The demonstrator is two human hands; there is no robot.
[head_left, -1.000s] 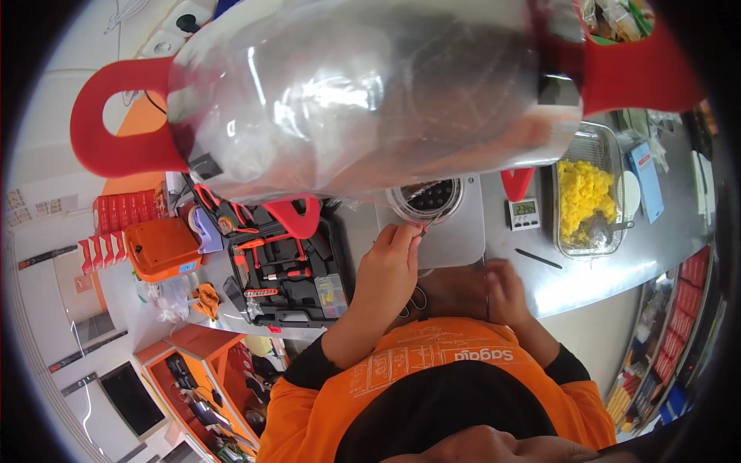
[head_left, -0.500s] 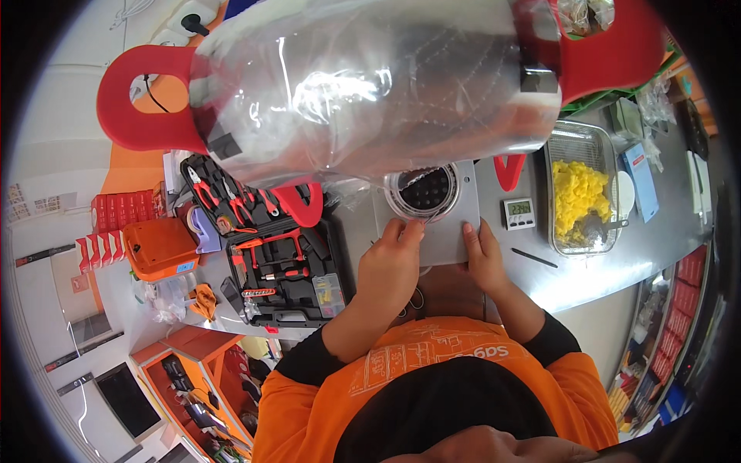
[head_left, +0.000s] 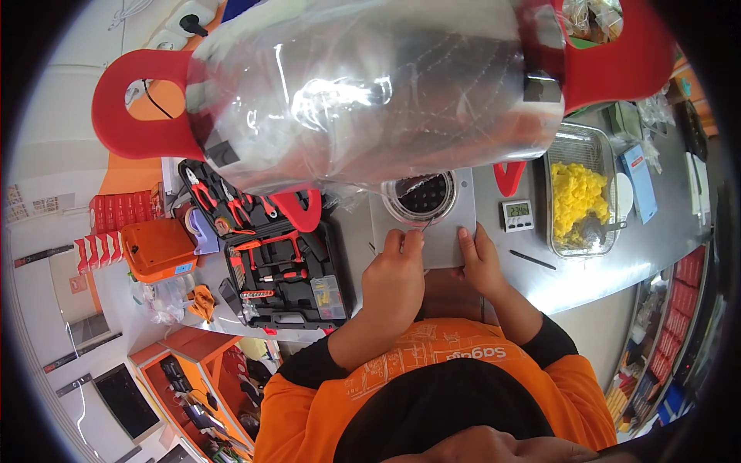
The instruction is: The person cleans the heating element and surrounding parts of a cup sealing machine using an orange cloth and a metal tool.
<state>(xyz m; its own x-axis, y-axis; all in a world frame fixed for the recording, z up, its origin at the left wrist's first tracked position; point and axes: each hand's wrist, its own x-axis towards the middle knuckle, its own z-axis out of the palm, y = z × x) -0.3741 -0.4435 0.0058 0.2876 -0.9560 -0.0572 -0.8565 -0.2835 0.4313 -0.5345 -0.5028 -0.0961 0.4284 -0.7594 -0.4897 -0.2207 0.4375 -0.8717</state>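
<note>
The left hand (head_left: pixel 394 266) is curled up tight around a thin tool (head_left: pixel 427 224), with its tip by the ring (head_left: pixel 448 210). The ring is on a gray plate (head_left: pixel 463 224) on the table (head_left: pixel 532 270). The right hand (head_left: pixel 482 258) has its thumb on the plate's corner; I can't tell how hard its grip is. The tool box (head_left: pixel 297 315) sits to the left, and a timer (head_left: pixel 517 216) to the right.

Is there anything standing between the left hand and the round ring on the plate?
Nothing visible: only the thin tool held by the left hand is there, pointing at the ring's near rim. The shiny cylinder hides the far rim.
</note>
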